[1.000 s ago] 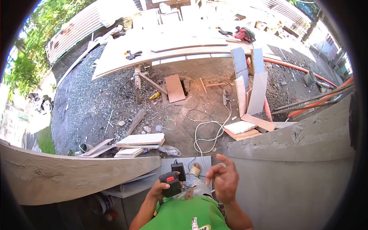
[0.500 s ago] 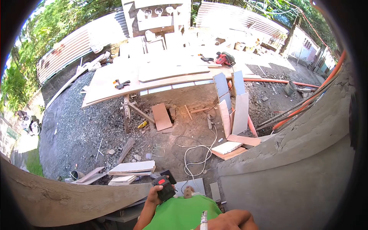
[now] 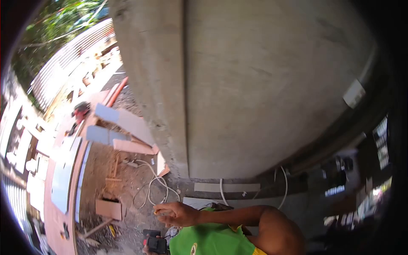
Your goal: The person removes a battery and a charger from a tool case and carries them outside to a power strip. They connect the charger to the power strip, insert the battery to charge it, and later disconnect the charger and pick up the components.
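At the bottom edge, my left hand (image 3: 146, 250) shows only in small part, closed around a black power-tool battery pack (image 3: 156, 245) with a red patch. A dark flat piece (image 3: 151, 233) sticks out just beyond it. My right hand (image 3: 180, 213) is stretched across in front of my green shirt (image 3: 208, 238), its fingers curled together in a pinch. Something small may be between the fingertips, but blur hides what it is. Below the right hand, a pale cable (image 3: 159, 180) lies looped on the dirt floor.
A tall concrete wall (image 3: 255, 93) fills the middle and right. Leftward, a long plywood work table (image 3: 53, 212) carries a red-and-black power tool (image 3: 80, 111). Cut boards (image 3: 131, 123) lean near the wall's edge. A dim indoor area (image 3: 340, 182) lies at the lower right.
My view has swung right toward the wall, so the table now sits at the left. The white stick with an ashy tip has left view. My right hand has come into view, raised.
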`<state>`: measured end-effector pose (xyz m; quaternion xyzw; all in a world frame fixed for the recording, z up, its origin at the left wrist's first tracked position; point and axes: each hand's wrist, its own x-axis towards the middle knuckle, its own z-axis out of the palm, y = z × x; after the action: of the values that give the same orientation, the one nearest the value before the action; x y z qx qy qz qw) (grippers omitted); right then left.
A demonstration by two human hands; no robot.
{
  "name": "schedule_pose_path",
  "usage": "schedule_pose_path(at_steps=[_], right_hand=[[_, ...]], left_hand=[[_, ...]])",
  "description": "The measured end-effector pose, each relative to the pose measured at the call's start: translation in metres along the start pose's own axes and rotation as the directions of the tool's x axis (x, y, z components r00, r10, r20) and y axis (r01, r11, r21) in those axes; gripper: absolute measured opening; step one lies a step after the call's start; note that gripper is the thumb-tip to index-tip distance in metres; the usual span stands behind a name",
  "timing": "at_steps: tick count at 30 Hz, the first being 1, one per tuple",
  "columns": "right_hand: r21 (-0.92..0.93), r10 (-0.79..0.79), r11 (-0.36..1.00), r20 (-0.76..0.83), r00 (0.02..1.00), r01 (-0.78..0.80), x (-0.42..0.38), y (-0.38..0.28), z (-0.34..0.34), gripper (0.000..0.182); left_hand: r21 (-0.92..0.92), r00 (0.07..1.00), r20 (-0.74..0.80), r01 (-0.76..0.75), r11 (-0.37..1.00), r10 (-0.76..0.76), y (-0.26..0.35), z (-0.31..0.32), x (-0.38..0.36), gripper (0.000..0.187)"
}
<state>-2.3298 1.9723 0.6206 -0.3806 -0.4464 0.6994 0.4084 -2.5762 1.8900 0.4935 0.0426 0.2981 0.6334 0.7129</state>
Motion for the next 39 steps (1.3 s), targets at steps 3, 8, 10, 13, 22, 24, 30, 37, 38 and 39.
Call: schedule_pose_path(at_steps=[3,8,10,13,22,24,30,37,38,39], right_hand=[[-0.118,-0.083,0.991,-0.18,0.98,0.062,-0.011,0.004,-0.03,0.059],[-0.006,-0.389,0.913,-0.319,0.864,0.409,-0.057,-0.022,-0.033,0.053],[0.008,-0.436,0.881,-0.378,0.817,0.474,-0.077,-0.031,-0.027,0.058],[0.154,-0.636,0.742,-0.142,0.758,0.652,-0.133,-0.065,0.002,0.071],[-0.259,-0.355,-0.094,-0.893,-0.275,0.961,-0.211,-0.18,0.211,0.065],[-0.231,-0.704,-0.199,-0.642,-0.302,0.953,-0.22,-0.147,0.204,0.059],[-0.319,-0.828,-0.155,-0.474,-0.299,0.935,-0.289,-0.102,0.193,0.061],[-0.433,-0.878,-0.003,-0.431,-0.21,0.902,-0.438,-0.013,0.157,0.064],[-0.439,-0.867,0.052,-0.466,-0.178,0.897,-0.469,0.007,0.146,0.064],[-0.439,-0.833,0.126,-0.533,-0.146,0.89,-0.5,0.03,0.132,0.065]], left_hand=[[0.193,0.975,0.04,0.208,0.959,-0.219,-0.014,0.027,0.049,0.065],[0.397,0.852,0.109,0.436,0.808,-0.513,-0.044,0.058,0.093,0.065],[0.458,0.782,0.14,0.493,0.74,-0.607,-0.054,0.068,0.104,0.065],[0.552,0.665,0.142,0.561,0.616,-0.733,-0.067,0.077,0.116,0.065],[0.692,0.259,0.108,0.674,0.26,-0.96,-0.125,0.081,0.113,0.065],[0.719,0.167,0.083,0.672,0.176,-0.982,-0.137,0.079,0.104,0.066],[0.788,-0.038,0.007,0.616,-0.018,-0.999,-0.175,0.073,0.058,0.066],[0.886,-0.116,-0.11,0.438,-0.15,-0.987,-0.284,0.09,-0.039,0.065],[0.894,-0.113,-0.127,0.418,-0.163,-0.985,-0.304,0.094,-0.057,0.065],[0.928,-0.078,-0.093,0.356,-0.114,-0.993,-0.323,0.098,-0.081,0.064]])
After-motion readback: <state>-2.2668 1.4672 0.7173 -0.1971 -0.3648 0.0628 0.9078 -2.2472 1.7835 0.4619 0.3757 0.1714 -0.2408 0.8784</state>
